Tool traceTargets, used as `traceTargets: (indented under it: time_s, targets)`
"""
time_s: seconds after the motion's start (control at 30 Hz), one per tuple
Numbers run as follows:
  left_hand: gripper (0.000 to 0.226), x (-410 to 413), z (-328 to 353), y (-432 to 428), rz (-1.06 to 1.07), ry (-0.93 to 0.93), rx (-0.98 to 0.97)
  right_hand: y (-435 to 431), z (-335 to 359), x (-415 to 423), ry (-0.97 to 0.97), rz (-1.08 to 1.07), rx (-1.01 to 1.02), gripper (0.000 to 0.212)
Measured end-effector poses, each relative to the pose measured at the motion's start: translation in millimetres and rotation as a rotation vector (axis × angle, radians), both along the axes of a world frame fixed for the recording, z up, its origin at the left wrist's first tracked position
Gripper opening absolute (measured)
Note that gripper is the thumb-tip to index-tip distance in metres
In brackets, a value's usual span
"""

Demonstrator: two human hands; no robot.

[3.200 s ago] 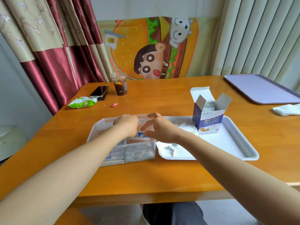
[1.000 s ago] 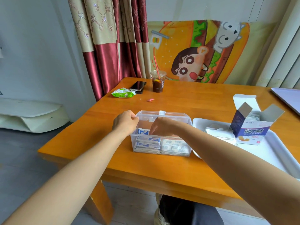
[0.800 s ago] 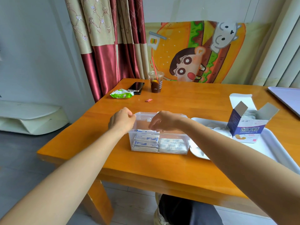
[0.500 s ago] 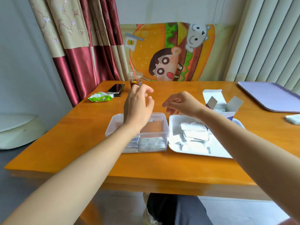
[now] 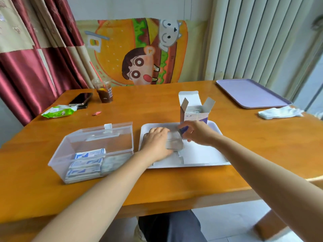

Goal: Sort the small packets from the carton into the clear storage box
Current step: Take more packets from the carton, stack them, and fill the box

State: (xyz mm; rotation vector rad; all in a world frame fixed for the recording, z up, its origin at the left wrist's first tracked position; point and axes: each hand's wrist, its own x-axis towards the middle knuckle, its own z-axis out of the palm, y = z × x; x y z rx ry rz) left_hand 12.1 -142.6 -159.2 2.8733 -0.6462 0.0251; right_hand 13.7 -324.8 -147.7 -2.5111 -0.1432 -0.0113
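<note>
White-and-blue carton [image 5: 194,114]: upright at far edge of tray [image 5: 206,154], mouth up.
Packets [image 5: 174,142]: flat stack mid-tray.
Left hand [image 5: 156,144]: fingers grip stack.
Right hand [image 5: 198,134]: fingers curled beside stack; grip unclear.

We list colours by position from the white tray [image 5: 206,154].
- Beneath it: table [image 5: 157,105], glossy orange-brown wood.
- On it: loose packets [image 5: 173,142], white to pale grey; carton [image 5: 194,117], white flaps over a purple-blue front.
- Left of it: storage box [image 5: 97,137], clear with a white clasp; boxed packets [image 5: 87,158], blue-and-white print beside a paler stack.
- Further left: wrapper [image 5: 57,111], green and white; scrap [image 5: 96,113], red; phone [image 5: 80,99], black; cup [image 5: 104,93], clear, holding a dark brown drink and a red straw.
- Right of it: second tray [image 5: 251,93], lilac; cloth [image 5: 279,112], white.
- Behind it: curtain [image 5: 26,67], maroon satin and beige panels with floral embroidery; hanging [image 5: 139,51], an orange burger cartoon with green, brown and red; blinds [image 5: 253,37], cream vertical slats.
</note>
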Motion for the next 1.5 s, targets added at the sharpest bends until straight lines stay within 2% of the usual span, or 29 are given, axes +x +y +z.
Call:
traceTargets:
  time_s: [0.13,0.27,0.43,0.63,0.77,0.9,1.07,1.17,1.23,1.3,1.4,1.5]
  targets:
    - [0.076,7.3,-9.4,-1.9,0.008,-0.003,0.013,-9.3,-11.2,12.1,-0.056,-0.034,-0.029,0.032]
    - [0.062,10.1,-11.9,-0.7,0.041,-0.049,-0.032,-11.7,-13.9,12.6,-0.028,0.014,-0.021,0.022]
    - [0.047,8.5,-11.8,1.6,0.063,-0.014,-0.142,-9.4,-19.1,3.9,-0.050,0.068,0.002,0.024]
    - [0.035,14.0,-10.5,2.8,0.119,-0.052,-0.245,-6.8,-11.0,-1.1,0.066,0.062,0.253,0.024]
    - [0.036,14.4,-12.9,2.0,0.104,-0.059,-0.200,-6.3,-14.1,-6.5,0.152,0.082,0.244,0.031]
    - [0.039,14.2,-15.9,1.7,0.099,-0.081,-0.223,-5.5,-20.9,-2.9,0.083,0.074,0.133,0.041]
    - [0.024,18.1,-8.4,2.1,0.147,-0.177,-0.326,-5.0,-22.6,-3.6,0.008,0.035,0.219,0.033]
    - [0.020,13.8,2.2,-0.6,0.173,-0.220,-0.392,-4.1,-18.4,-5.4,-0.108,-0.013,0.234,0.031]
    - [0.022,13.2,6.0,-3.2,0.187,-0.180,-0.500,-1.1,-13.4,-7.6,-0.151,-0.011,0.265,0.031]
    - [0.021,10.5,9.0,-6.8,0.158,-0.055,-0.629,4.1,-8.3,-10.7,-0.124,0.029,0.366,0.029]
    - [0.018,-3.4,11.1,-13.8,0.039,0.360,-0.912,10.9,-5.4,-13.7,-0.101,0.014,0.521,0.026]
    - [0.021,-15.8,7.9,-17.1,0.021,0.669,-1.002,13.1,-7.2,-16.5,-0.087,-0.002,0.537,0.029]
